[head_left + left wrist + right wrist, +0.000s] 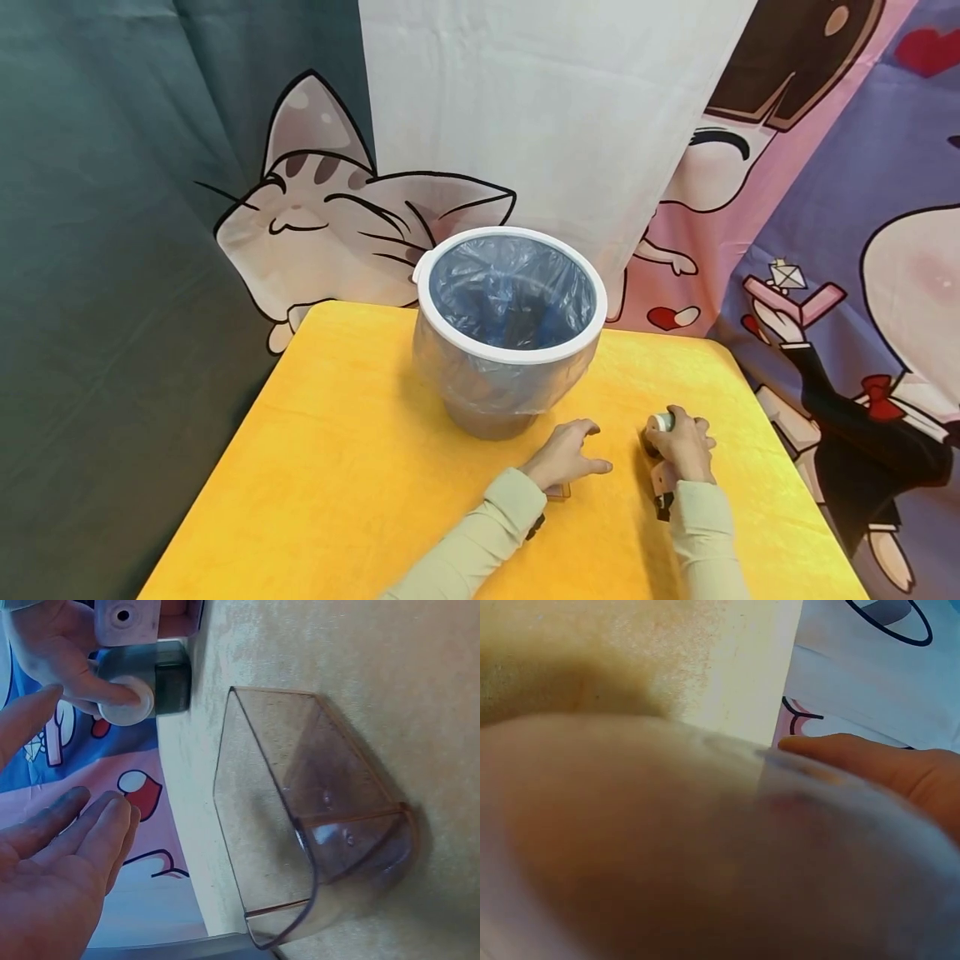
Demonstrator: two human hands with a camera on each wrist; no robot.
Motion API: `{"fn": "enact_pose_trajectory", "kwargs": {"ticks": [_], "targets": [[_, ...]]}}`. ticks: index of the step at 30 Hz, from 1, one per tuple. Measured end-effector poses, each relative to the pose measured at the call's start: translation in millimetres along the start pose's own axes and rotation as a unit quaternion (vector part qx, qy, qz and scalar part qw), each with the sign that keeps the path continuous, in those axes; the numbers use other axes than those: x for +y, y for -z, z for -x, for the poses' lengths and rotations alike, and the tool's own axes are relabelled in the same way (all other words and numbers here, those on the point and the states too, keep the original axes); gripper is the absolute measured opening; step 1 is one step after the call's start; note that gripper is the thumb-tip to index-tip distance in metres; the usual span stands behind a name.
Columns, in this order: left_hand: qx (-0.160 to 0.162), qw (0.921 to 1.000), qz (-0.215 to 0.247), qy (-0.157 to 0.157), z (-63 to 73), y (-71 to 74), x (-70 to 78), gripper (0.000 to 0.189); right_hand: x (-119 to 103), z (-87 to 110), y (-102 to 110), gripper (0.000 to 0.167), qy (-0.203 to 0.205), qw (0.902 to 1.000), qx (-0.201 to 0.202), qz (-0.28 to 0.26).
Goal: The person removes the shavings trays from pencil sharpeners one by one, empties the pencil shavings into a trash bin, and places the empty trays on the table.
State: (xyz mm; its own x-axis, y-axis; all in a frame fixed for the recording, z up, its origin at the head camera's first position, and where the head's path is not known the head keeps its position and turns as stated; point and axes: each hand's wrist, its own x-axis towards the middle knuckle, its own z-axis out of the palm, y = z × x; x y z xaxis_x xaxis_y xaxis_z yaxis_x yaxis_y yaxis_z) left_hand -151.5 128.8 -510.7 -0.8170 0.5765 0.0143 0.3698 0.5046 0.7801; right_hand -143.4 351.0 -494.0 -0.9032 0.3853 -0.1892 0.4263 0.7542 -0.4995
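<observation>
My left hand is held over the yellow table, thumb and fingers apart, with nothing between them. Below its wrist stands a clear brownish plastic box, open at the top; in the head view only a corner of this box shows past the cuff. Farther right, my right hand grips a small dark green container with a pale round cap; one finger lies across the cap. A blurred translucent surface fills most of the right wrist view, a finger at its right edge.
A bin with a white rim and a clear liner bag stands at the back middle of the yellow table. Cartoon-printed cloth hangs behind the table and on its right side. A small camera is strapped at each wrist.
</observation>
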Motion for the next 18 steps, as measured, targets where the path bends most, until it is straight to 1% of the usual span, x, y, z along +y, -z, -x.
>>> {"fn": "enact_pose_trajectory", "kwargs": {"ticks": [3,8,11,14,18], "targets": [[-0.004,0.9999,0.01,-0.002,-0.3,0.3,1.0,0.059,2,-0.2,0,0.066,-0.001,0.9999,0.011,-0.004],[-0.001,0.9998,0.019,0.006,0.1,-0.5,3.3,0.059,2,-0.1,-1,0.063,0.007,0.9989,0.046,-0.009],[0.008,0.9998,0.018,0.009,-0.5,-1.1,4.5,0.059,0,1.5,0,0.064,0.013,0.9981,0.058,-0.018],[0.02,0.9997,0.016,0.005,-0.8,-2.3,4.9,0.058,-5,6.0,2,0.063,0.016,0.9973,0.068,-0.024],[0.036,0.9987,0.035,0.003,-0.3,-3.8,3.5,0.055,-15,13.5,7,0.062,0.024,0.9964,0.078,-0.025]]}}
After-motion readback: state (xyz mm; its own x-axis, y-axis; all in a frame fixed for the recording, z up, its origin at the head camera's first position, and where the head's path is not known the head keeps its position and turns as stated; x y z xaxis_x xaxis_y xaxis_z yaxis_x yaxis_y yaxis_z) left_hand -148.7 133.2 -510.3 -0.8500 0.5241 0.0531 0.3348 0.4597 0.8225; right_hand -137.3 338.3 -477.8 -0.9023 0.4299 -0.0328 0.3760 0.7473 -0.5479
